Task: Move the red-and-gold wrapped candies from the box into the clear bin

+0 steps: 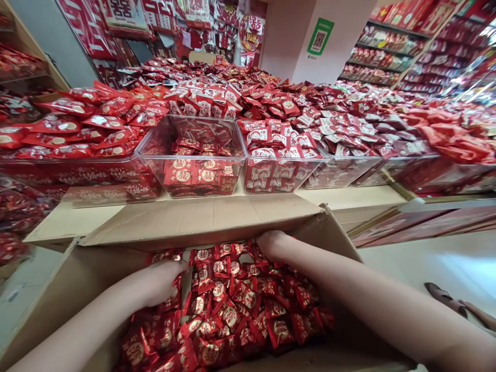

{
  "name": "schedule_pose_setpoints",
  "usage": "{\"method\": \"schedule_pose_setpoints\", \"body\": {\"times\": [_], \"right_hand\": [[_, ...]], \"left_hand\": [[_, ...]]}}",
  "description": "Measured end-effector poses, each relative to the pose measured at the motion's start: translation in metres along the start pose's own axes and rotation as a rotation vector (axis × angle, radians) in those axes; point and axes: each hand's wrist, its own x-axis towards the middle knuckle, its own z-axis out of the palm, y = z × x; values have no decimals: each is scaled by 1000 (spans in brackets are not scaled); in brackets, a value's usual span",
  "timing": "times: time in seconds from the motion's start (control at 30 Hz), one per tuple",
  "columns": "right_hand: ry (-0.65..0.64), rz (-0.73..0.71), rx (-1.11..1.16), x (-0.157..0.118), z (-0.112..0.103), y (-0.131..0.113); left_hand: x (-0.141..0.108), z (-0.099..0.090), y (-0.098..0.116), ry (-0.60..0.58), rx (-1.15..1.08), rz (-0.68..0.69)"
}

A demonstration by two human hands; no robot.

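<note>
An opened cardboard box (194, 219) holds a layer of red wrapped candies (228, 312) with gold round labels. My left hand (165, 281) is down among the candies at the left of the box. Its fingers are curled together, and what lies under them is hidden. Near the box's far wall, my right hand (273, 247) reaches into the candies with its fingers pointing down. Those fingers are out of sight behind the hand and the wrappers. Beyond the box flap stands a clear plastic bin (194, 168), partly filled with similar red candies.
More bins flank it: a clear bin of white-and-red packets (281, 165) on the right and a heaped bin of red packets (85, 139) on the left. A wooden ledge (352, 199) carries them. Stocked shelves (391, 49) and a pillar (290, 46) rise behind. A person's shoe (445, 298) shows at right.
</note>
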Motion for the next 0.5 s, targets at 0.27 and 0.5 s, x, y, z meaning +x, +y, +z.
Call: {"method": "schedule_pose_setpoints", "body": {"times": [0.27,0.5], "right_hand": [[-101,56,-119,7,15,-4],[-197,-145,-82,-20,9,-40]], "left_hand": [[10,8,-10,-35,28,-49],[20,24,-8,-21,40,-23]]}}
